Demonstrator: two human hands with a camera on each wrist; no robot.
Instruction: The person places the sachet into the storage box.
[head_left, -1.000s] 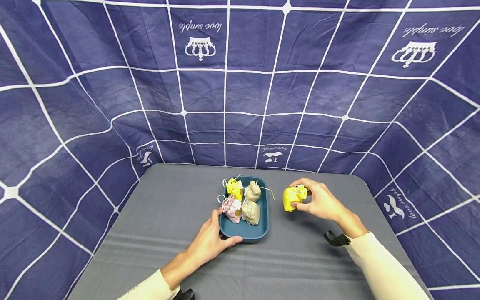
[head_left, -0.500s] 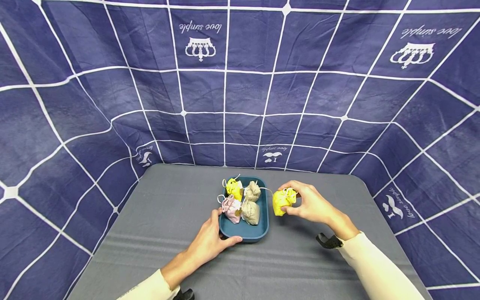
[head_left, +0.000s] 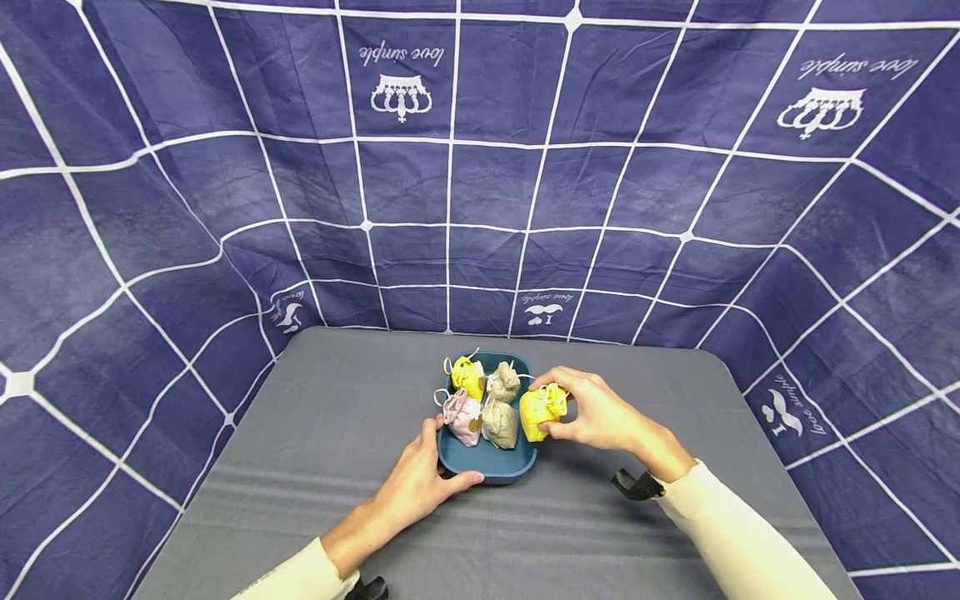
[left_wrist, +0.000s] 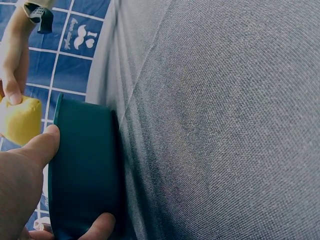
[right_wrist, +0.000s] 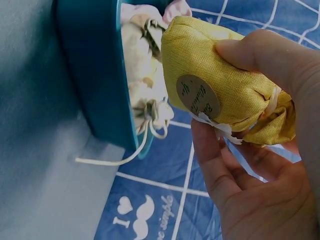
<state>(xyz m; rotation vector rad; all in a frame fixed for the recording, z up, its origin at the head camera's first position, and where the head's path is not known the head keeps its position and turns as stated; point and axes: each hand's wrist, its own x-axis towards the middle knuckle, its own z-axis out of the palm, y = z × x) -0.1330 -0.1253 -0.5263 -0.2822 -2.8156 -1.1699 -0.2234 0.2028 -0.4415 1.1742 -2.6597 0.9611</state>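
Observation:
My right hand (head_left: 596,410) pinches a yellow drawstring pouch (head_left: 542,412) between thumb and fingers, over the right rim of a blue rectangular tray (head_left: 487,462). In the right wrist view the pouch (right_wrist: 210,75) shows a round brown sticker and a white tag, and it hangs above the tray wall (right_wrist: 90,65). My left hand (head_left: 422,479) grips the tray's near left corner, thumb on the front wall and fingers along the left side. Inside the tray sit another yellow pouch (head_left: 468,379), a pink pouch (head_left: 462,418) and two beige pouches (head_left: 500,423), standing close together.
The tray stands on a grey cloth-covered table (head_left: 337,400). A blue curtain (head_left: 487,183) with white grid lines rises behind it and along both sides. One white cord (right_wrist: 112,162) from a beige pouch dangles over the tray's rim.
My right hand has carried the yellow pouch leftward, from beside the tray to over its right rim. The left hand and the tray have stayed in place.

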